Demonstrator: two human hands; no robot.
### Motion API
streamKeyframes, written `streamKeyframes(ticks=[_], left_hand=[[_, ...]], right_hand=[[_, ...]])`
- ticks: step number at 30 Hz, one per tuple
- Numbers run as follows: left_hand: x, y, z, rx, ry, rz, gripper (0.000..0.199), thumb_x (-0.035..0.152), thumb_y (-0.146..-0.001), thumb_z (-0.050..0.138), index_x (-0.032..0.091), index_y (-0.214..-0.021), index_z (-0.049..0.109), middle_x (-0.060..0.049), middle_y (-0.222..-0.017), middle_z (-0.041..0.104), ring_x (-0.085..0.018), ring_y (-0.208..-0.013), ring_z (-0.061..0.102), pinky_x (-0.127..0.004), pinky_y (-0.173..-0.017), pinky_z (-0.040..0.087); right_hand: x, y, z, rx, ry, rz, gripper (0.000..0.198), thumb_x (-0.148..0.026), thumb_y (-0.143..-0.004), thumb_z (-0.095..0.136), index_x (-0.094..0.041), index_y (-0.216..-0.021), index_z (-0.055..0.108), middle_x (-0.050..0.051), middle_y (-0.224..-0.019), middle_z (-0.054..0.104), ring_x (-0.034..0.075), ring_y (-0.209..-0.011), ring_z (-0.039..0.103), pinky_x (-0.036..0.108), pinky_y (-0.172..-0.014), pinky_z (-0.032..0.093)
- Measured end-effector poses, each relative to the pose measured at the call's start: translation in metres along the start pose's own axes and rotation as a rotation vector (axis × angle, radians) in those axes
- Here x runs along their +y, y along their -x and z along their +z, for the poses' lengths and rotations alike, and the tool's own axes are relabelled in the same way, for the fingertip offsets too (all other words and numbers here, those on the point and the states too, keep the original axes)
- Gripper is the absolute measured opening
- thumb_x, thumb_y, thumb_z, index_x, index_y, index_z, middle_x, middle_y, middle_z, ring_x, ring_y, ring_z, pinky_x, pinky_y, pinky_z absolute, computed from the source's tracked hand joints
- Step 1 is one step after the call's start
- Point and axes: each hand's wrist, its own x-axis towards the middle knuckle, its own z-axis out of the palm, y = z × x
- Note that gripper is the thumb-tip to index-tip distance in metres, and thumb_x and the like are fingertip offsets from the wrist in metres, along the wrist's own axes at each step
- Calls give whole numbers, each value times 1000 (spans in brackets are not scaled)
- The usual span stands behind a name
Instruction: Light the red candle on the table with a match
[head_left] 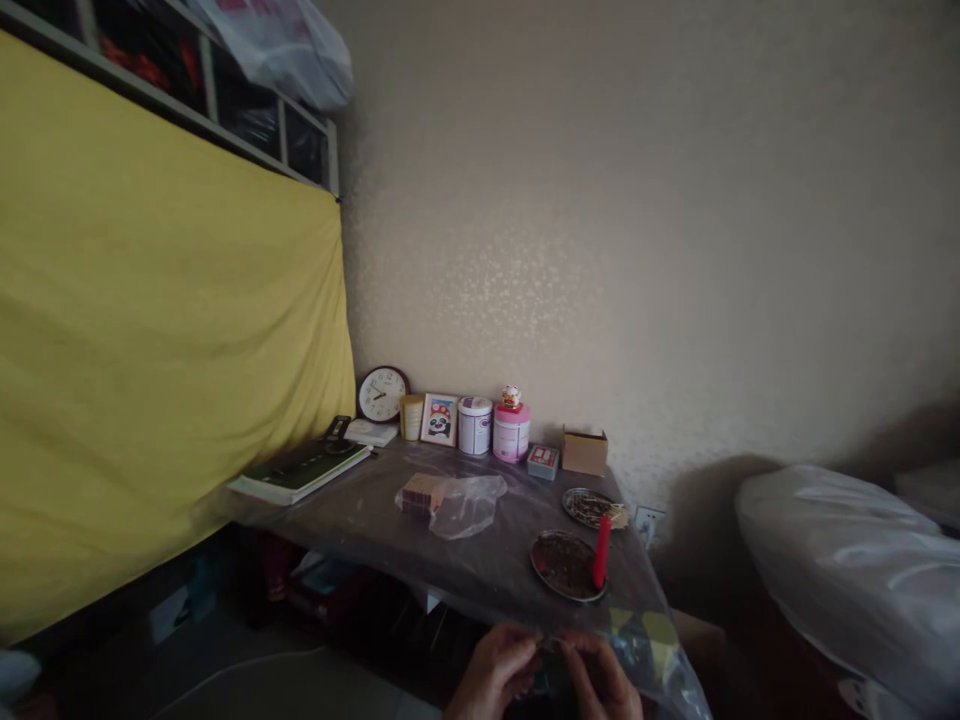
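Note:
At the front edge of the table, my left hand (496, 672) and my right hand (602, 676) come close together, fingertips nearly meeting. Both are closed in a pinch, and what lies between the fingers is too small and dim to name. Just beyond them stands a red candle (602, 553) on the right rim of a round metal plate (568, 566) with dark residue. Behind it, another round plate (587, 507) bears thin pale sticks. Farther left, a small brown block-like stack (421, 492) rests partly in a clear plastic bag (469, 507).
A plastic sheet covers the table (337, 525). Along the wall stand a clock (383, 394), a framed panda picture (439, 419), a white tin (475, 426), a pink tin (511, 436) and a cardboard box (585, 452). A thick book (304, 474) lies left, beside a yellow curtain (165, 330).

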Motion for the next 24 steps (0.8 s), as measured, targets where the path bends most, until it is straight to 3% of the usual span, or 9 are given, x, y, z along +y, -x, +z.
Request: streamKeyframes(ticks=[4,9,15,19,24], left_hand=[[1,7,1,-15,7,28,19,33,-75,64,17,-86,66,-8,-95,69,-23,-95,60,-33,-81,40],[7,12,6,-20,5,9,19,32,-76,63,18,-89,66,-6,-95,69,-22,-95,60,-33,-85,41],[16,11,19,27,48,3,21,34,-69,70,18,-81,67,-6,-86,70,-21,-88,62,-33,-83,43],[23,17,31,-7,58,33,20,33,-71,68,17,-82,68,-7,-89,71,-22,-91,62,-34,-84,43],[27,20,34,-58,60,66,16,29,-76,63,17,-87,66,-7,-95,69,-21,-93,60,-35,-88,41]], right_hand=[[-4,3,-1,-64,39,-22,26,-43,-77,61,-18,-81,66,6,-79,72,19,-74,68,23,-69,54],[-15,2,-5,57,126,-100,23,-40,-80,59,-18,-79,65,4,-74,71,16,-67,67,21,-63,54],[-44,1,-11,145,258,-282,12,-30,-85,54,-21,-86,62,2,-82,70,15,-77,67,22,-72,53],[-43,5,-10,99,335,-398,8,-22,-86,52,-22,-87,60,2,-87,69,14,-82,66,21,-75,51],[-43,4,-12,95,411,-412,9,-20,-86,51,-22,-87,59,1,-83,68,13,-78,66,21,-72,51]])
